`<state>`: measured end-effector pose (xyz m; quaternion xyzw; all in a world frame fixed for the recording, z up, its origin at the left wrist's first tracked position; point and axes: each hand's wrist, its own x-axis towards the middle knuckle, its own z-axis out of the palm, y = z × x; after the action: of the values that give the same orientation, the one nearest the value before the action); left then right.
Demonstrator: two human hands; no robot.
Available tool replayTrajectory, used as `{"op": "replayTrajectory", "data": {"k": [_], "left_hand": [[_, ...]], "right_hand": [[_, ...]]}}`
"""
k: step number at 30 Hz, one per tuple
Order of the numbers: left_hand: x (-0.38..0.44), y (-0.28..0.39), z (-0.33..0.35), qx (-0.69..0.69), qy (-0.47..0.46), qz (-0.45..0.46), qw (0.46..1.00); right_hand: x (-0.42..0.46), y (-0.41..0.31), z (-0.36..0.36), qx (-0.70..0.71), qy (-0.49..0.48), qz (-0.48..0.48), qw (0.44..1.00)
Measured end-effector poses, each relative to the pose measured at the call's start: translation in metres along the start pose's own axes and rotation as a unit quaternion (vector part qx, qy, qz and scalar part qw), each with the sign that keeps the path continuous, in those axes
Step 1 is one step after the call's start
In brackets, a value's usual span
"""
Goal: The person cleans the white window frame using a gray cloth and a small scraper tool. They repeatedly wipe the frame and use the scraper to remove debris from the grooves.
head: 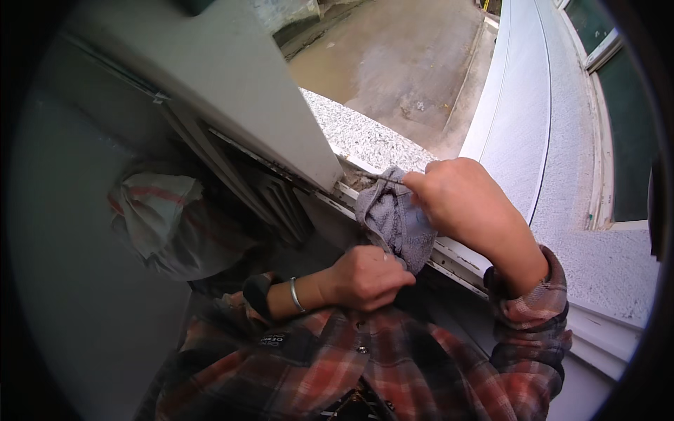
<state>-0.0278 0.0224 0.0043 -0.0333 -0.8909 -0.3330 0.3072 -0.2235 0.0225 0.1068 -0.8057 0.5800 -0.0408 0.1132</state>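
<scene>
A grey terry cloth with dark dirt smears is bunched over the white window track. My left hand, wearing a ring and a silver bangle, grips the cloth's lower edge. On the other side of the cloth, my right hand pinches a thin dark rod between thumb and fingers. The rod crosses the cloth's top edge and points left over a dirty stretch of the track. Its far end is hard to make out, and the right palm is hidden from me.
A pale window frame panel rises at the left. Outside lie a speckled stone ledge and wet ground far below. White outer wall runs along the right. A white sack with red stripes stands in the shade at left.
</scene>
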Motion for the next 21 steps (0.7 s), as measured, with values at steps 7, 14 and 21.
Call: {"op": "replayTrajectory", "data": {"k": [7, 14, 21], "left_hand": [[-0.005, 0.017, 0.014, -0.051, -0.031, -0.005, 0.998], [-0.029, 0.027, 0.007, -0.302, 0.175, -0.304, 0.887], [-0.035, 0.027, -0.001, -0.515, 0.273, -0.295, 0.757]], "right_hand": [[-0.004, -0.02, 0.021, -0.048, 0.007, 0.03, 0.998], [-0.051, -0.044, 0.005, 0.171, 0.159, 0.089, 0.968], [-0.055, -0.072, 0.037, 0.259, 0.08, 0.008, 0.962]]}}
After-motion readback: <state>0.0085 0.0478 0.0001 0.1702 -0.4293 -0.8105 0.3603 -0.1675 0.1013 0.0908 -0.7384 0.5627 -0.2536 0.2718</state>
